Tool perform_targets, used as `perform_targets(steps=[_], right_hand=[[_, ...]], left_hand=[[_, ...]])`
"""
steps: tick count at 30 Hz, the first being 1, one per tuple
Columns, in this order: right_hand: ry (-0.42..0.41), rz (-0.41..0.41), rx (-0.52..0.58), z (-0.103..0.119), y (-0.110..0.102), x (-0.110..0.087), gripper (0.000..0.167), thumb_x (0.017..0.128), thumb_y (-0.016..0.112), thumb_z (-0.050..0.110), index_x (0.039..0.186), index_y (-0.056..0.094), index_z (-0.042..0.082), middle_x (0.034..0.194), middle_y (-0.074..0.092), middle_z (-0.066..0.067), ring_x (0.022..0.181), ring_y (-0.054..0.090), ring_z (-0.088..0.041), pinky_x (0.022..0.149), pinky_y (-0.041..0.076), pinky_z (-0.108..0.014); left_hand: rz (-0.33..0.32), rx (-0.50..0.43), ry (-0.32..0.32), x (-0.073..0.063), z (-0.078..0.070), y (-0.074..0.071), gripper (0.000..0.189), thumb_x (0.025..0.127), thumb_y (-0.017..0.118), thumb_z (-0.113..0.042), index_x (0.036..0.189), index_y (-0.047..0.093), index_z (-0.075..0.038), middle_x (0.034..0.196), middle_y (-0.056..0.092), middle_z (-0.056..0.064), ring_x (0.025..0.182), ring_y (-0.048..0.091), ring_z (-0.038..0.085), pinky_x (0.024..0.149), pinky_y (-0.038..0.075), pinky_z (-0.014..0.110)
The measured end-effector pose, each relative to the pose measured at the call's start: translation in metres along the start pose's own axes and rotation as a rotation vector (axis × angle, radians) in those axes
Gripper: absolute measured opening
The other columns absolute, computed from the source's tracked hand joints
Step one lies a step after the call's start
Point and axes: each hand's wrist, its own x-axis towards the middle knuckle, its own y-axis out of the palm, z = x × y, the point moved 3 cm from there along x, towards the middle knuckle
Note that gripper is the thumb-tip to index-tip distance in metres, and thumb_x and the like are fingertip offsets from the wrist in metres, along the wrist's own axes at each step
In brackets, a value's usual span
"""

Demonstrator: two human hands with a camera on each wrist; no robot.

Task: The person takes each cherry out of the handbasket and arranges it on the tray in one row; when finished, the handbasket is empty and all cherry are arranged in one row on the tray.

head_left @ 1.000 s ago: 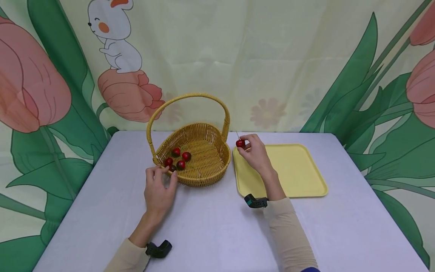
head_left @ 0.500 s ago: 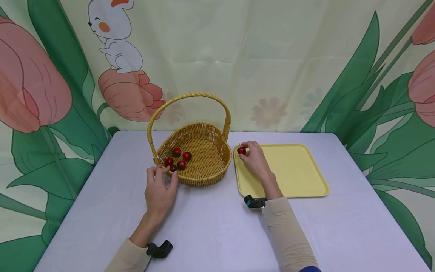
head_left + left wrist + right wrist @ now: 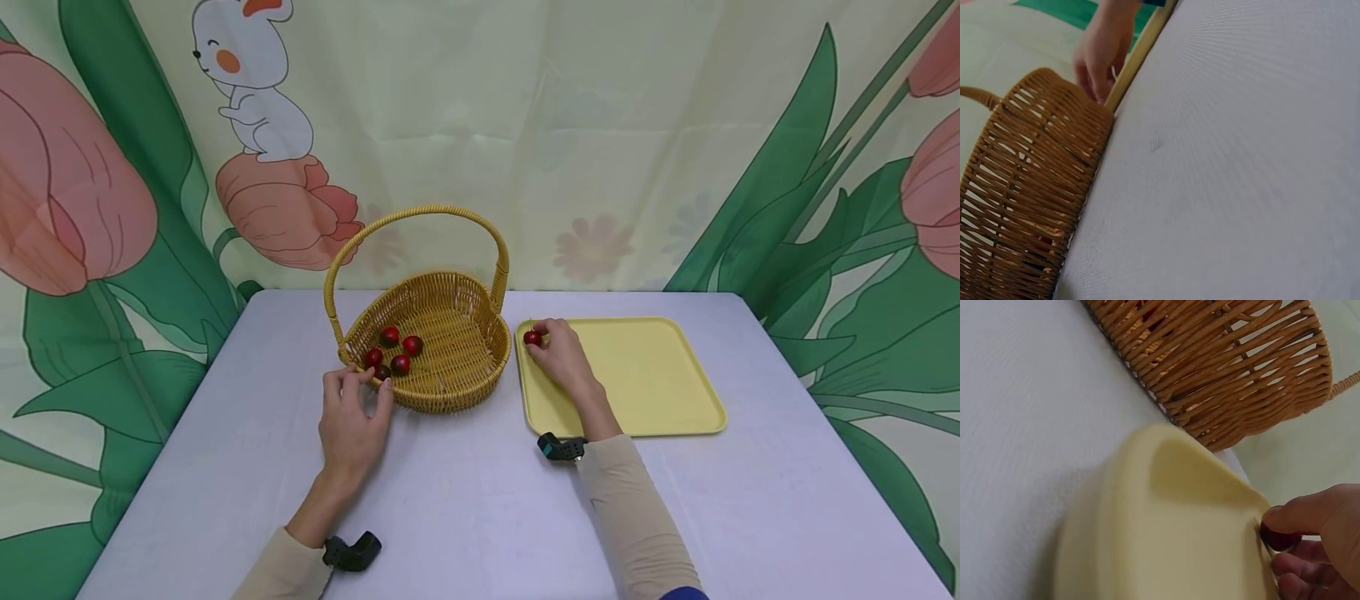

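Note:
In the head view, a woven wicker basket (image 3: 457, 392) with a tall handle stands left of a yellow tray (image 3: 645, 375). Several dark red cherries (image 3: 412, 345) lie in the basket's left part. My left hand (image 3: 354, 429) holds the basket's front-left rim, fingertips over the edge close to the cherries. Over the tray's far-left corner, my right hand (image 3: 566, 358) pinches one cherry (image 3: 532, 337) between thumb and fingers. The right wrist view shows this cherry (image 3: 1279, 538) low beside the tray's edge; whether it touches the tray I cannot tell.
A white cloth (image 3: 465, 500) covers the table. Behind it hangs a curtain (image 3: 600, 150) printed with tulips and a rabbit. The basket handle (image 3: 420, 212) arches high above the basket, which stands close beside the tray.
My right hand has come down with the cherry, from above the gap between basket and tray to the tray's far-left corner. The left hand and the basket have stayed put.

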Motion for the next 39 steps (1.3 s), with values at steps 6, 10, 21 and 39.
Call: perform_targets(steps=[6,10,21,39], right_hand=[[0.006,-0.001,-0.010,-0.001,0.000,0.001,0.046,0.092,0.069,0.017,0.132,0.058,-0.002,0.122,0.060,-0.021,0.097,0.057,-0.028,0.085,0.050,-0.040],[0.021,0.004,-0.009,-0.002,-0.001,0.001,0.047,0.092,0.070,0.017,0.133,0.057,-0.002,0.124,0.058,-0.020,0.096,0.057,-0.028,0.085,0.051,-0.040],[0.018,-0.007,0.035,0.011,-0.015,-0.003,0.046,0.093,0.070,0.018,0.133,0.056,-0.001,0.129,0.054,-0.019,0.093,0.063,-0.028,0.078,0.053,-0.037],[-0.161,-0.145,0.029,0.064,-0.042,-0.016,0.041,0.094,0.067,0.022,0.129,0.059,0.002,0.125,0.058,-0.015,0.090,0.067,-0.026,0.070,0.055,-0.036]], left_hand=[[-0.006,0.002,-0.002,0.000,-0.001,0.000,0.035,0.094,0.064,-0.029,0.113,0.064,0.002,0.116,0.051,0.019,0.120,0.057,0.035,0.066,0.052,0.048],[-0.013,-0.002,0.005,0.001,-0.001,0.000,0.035,0.094,0.064,-0.028,0.112,0.064,0.002,0.115,0.051,0.019,0.121,0.057,0.036,0.066,0.053,0.049],[-0.006,0.003,0.007,0.001,0.000,-0.001,0.036,0.094,0.064,-0.029,0.113,0.063,0.002,0.115,0.051,0.020,0.120,0.057,0.036,0.068,0.053,0.048],[0.010,-0.012,-0.014,0.000,0.000,-0.001,0.035,0.094,0.065,-0.028,0.113,0.064,0.000,0.115,0.051,0.019,0.119,0.057,0.037,0.077,0.054,0.052]])
